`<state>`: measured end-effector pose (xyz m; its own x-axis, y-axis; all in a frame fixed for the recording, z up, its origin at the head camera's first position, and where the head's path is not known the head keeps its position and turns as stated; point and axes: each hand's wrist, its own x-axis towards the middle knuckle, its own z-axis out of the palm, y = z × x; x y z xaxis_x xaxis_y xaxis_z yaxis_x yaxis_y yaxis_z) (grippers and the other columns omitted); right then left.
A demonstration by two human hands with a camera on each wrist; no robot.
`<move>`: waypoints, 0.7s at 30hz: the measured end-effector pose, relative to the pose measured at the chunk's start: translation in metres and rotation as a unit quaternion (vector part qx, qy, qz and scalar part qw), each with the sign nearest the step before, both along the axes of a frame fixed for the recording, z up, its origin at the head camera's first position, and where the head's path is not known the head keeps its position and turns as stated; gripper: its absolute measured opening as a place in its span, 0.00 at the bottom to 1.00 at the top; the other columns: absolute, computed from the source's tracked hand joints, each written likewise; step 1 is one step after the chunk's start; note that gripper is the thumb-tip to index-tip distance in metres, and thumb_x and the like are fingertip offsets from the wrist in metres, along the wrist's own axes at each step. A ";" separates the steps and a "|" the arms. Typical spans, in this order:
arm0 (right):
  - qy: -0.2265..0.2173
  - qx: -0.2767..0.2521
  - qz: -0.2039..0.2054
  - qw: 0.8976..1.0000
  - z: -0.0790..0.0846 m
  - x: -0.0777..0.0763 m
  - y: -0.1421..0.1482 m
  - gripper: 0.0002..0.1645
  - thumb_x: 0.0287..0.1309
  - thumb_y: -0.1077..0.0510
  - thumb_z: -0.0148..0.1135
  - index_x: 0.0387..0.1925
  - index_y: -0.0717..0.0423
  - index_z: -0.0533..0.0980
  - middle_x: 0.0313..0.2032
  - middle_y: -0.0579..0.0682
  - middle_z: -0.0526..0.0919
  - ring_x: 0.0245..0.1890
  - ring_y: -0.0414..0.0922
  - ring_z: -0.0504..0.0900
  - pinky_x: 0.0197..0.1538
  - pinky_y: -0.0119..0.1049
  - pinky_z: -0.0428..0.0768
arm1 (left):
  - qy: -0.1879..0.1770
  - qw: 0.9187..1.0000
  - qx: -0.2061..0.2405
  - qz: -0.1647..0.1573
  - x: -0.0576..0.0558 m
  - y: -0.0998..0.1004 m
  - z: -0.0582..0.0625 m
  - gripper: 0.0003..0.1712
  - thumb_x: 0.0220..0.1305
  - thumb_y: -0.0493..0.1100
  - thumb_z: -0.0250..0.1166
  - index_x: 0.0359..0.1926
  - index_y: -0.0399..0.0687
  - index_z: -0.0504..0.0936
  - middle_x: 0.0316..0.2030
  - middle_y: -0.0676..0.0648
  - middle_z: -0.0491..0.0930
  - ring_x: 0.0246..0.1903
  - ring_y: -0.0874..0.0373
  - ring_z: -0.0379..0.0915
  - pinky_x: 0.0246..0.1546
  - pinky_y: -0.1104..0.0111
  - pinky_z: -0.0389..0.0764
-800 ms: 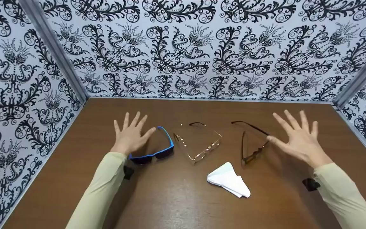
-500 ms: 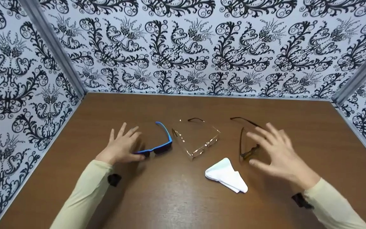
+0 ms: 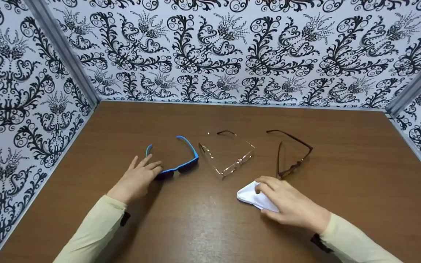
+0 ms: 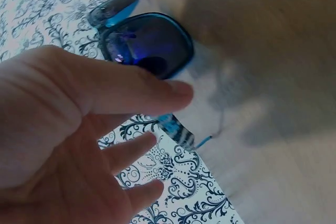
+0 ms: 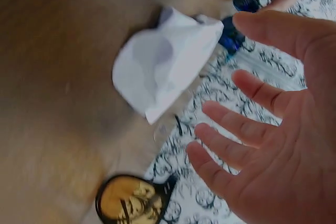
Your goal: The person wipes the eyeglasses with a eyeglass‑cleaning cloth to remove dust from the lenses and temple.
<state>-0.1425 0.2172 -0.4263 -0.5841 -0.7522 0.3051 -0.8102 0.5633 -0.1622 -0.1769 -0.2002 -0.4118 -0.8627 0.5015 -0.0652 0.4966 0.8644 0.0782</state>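
Observation:
Blue-framed sunglasses (image 3: 188, 166) with dark lenses lie on the table's left, arms unfolded. Over their left end is my left hand (image 3: 135, 180); in the left wrist view its thumb (image 4: 142, 90) overlaps a lens (image 4: 152, 40), and I see no firm grip. Whether it touches the frame I cannot tell. A folded white cloth (image 3: 249, 193) lies right of centre. My right hand (image 3: 291, 204) is spread over the cloth's right side, hiding part of it. In the right wrist view, its fingers are apart from the cloth (image 5: 163, 61), loosely extended.
Thin clear-lensed glasses (image 3: 238, 166) stand unfolded mid-table. To their right are dark-framed glasses (image 3: 294, 168), just beyond my right hand. The brown table (image 3: 196, 226) ends at patterned walls (image 3: 210, 54) behind and at the sides.
My right hand has moved left and nearer, from beside the dark-framed glasses to over the cloth. My left hand has drawn back to the sunglasses' left end. The glasses and cloth stay in place.

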 end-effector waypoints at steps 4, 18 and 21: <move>-0.019 0.017 -0.005 1.000 -0.008 -0.005 -0.005 0.28 0.45 0.56 0.74 0.47 0.56 0.70 0.54 0.59 0.74 0.57 0.57 0.72 0.51 0.56 0.74 | 0.053 0.997 0.018 -0.046 0.000 0.001 -0.001 0.24 0.46 0.18 0.64 0.45 0.35 0.78 0.43 0.38 0.81 0.52 0.38 0.72 0.57 0.43 0.67; -0.056 0.045 -0.005 0.997 -0.012 -0.012 -0.017 0.30 0.48 0.56 0.75 0.51 0.54 0.70 0.53 0.57 0.74 0.56 0.56 0.73 0.52 0.56 0.73 | 0.079 0.993 0.065 -0.064 0.005 0.005 0.004 0.13 0.46 0.24 0.67 0.19 0.43 0.76 0.18 0.46 0.74 0.21 0.48 0.74 0.18 0.57 0.75; -0.050 0.056 -0.009 0.997 -0.012 -0.012 -0.019 0.30 0.49 0.59 0.74 0.53 0.55 0.71 0.50 0.54 0.77 0.52 0.54 0.75 0.50 0.52 0.74 | 0.081 0.992 0.063 -0.072 0.007 0.005 0.003 0.14 0.43 0.26 0.71 0.17 0.43 0.75 0.17 0.45 0.72 0.19 0.49 0.73 0.17 0.58 0.75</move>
